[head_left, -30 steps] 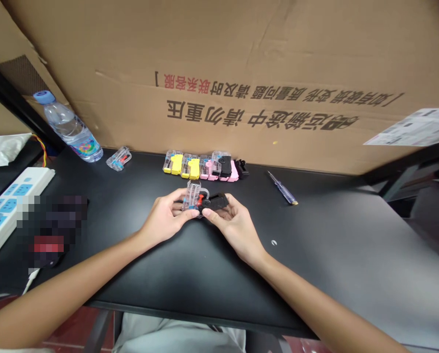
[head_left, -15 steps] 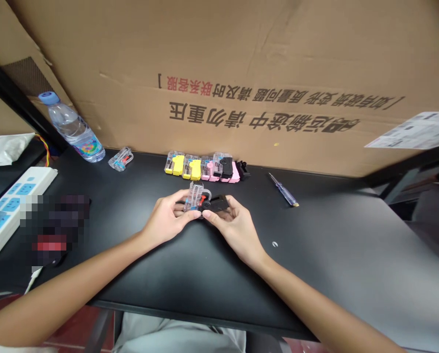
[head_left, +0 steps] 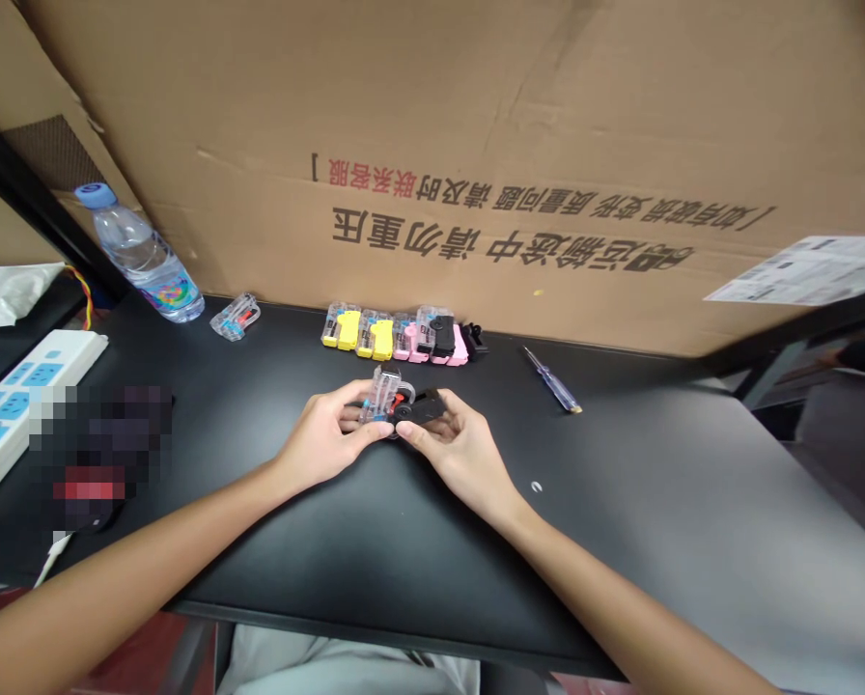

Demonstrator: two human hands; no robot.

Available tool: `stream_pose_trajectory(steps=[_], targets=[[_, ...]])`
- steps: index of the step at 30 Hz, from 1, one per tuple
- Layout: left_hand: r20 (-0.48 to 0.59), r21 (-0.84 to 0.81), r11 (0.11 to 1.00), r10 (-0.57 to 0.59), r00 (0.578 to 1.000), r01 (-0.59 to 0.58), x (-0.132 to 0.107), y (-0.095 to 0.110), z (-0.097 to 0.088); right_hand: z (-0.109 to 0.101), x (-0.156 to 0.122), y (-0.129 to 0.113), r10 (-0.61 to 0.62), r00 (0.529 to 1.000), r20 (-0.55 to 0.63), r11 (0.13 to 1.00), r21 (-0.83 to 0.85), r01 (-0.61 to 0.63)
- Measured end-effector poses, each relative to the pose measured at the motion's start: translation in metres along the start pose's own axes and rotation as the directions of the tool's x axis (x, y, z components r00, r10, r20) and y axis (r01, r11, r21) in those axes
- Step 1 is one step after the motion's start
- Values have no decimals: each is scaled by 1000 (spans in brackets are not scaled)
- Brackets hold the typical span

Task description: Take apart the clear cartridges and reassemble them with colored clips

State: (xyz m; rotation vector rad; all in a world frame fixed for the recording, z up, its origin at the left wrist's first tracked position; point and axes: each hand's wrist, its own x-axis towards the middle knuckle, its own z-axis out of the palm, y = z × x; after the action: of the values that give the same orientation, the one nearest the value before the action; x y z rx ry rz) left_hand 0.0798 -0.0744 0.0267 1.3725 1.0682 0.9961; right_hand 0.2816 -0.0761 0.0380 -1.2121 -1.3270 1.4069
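Note:
My left hand [head_left: 320, 434] is closed on a clear plastic housing [head_left: 383, 391] with small red and blue parts inside. A black plastic piece [head_left: 427, 406] is pinched in my right hand [head_left: 472, 454], its rounded end against the clear housing. Both thumbs nearly meet at the joint, and the fingers behind are partly hidden. Beyond the hands is a row of similar clear pieces with yellow [head_left: 348, 330], pink [head_left: 460, 349] and black [head_left: 443, 335] parts. A loose clear housing [head_left: 236, 317] lies to the left of that row.
A screwdriver [head_left: 552, 380] and a small white curved bit [head_left: 537, 486] lie to the right on the black table [head_left: 317, 550]. To the left are a water bottle [head_left: 147, 256], a power strip [head_left: 31, 391] and a pixelated dark object [head_left: 118, 449]. A cardboard sheet [head_left: 259, 222] stands behind.
The view has shifted slightly. Both hands keep the same grip, with the clear housing and black piece still together; little else differs.

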Motion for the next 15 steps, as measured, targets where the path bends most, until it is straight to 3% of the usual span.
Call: stream_pose_trajectory(steps=[12, 15], targets=[[1, 40, 999, 11, 1000, -11, 1, 0, -1, -1, 1, -1, 18, 1000, 12, 1000, 19, -18], [21, 83, 996, 32, 999, -34, 1, 2, -2, -7, 3, -4, 29, 997, 70, 1000, -15, -27]])
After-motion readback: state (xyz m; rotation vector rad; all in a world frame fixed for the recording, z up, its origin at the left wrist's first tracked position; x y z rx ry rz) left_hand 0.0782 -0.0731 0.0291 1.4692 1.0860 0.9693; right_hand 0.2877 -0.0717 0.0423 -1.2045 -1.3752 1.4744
